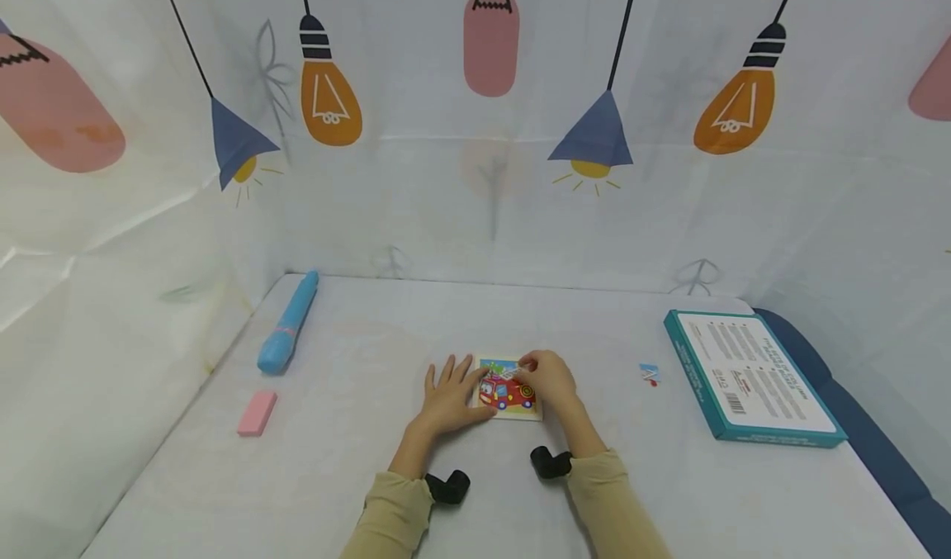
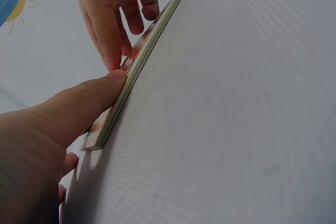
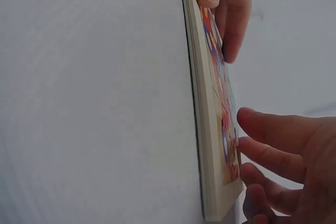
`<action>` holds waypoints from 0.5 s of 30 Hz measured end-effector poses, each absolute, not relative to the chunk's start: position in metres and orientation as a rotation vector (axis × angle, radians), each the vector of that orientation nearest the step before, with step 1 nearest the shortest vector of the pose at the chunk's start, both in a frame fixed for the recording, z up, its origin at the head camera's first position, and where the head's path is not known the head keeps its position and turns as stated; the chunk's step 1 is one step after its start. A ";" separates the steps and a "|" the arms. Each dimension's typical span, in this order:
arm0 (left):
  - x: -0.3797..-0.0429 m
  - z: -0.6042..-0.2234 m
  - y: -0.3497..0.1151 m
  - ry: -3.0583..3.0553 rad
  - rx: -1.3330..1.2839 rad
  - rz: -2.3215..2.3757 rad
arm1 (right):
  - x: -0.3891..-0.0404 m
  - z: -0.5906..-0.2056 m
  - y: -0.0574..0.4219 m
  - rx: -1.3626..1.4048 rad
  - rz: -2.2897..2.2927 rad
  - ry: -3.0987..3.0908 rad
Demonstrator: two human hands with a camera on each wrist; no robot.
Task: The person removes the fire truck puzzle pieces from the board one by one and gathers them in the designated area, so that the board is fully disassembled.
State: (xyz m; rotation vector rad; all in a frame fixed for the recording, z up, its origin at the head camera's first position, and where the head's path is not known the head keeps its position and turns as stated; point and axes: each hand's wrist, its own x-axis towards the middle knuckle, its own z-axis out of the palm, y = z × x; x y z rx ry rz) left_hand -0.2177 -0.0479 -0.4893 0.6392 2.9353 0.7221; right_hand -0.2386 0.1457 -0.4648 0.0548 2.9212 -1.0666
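Observation:
A small flat puzzle board (image 1: 513,414) with a red fire truck picture lies on the white table between both hands. My left hand (image 1: 451,402) spreads its fingers at the board's left side, and its thumb (image 2: 100,90) rests on the front edge. Over the upper right of the picture is my right hand (image 1: 551,377), its bent fingertips (image 3: 249,145) right at the picture's surface. The right wrist view shows the thumb and forefinger apart with nothing visible between them. A small picture piece (image 1: 650,373) lies loose to the right.
A teal box (image 1: 758,377) with a printed white label lies at the right, beside a dark blue chair back (image 1: 802,352). On the left are a blue microphone-shaped object (image 1: 290,324) and a pink block (image 1: 257,414). White patterned curtains (image 1: 423,196) surround the table.

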 end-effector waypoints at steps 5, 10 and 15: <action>-0.218 -0.491 -0.048 2.935 0.644 0.703 | -0.239 -0.465 0.141 0.037 -0.990 2.941; -0.218 -0.491 -0.048 2.944 0.648 0.680 | -0.240 -0.464 0.138 0.036 -1.014 2.920; -0.219 -0.491 -0.048 2.934 0.644 0.697 | -0.240 -0.466 0.138 0.040 -1.090 2.889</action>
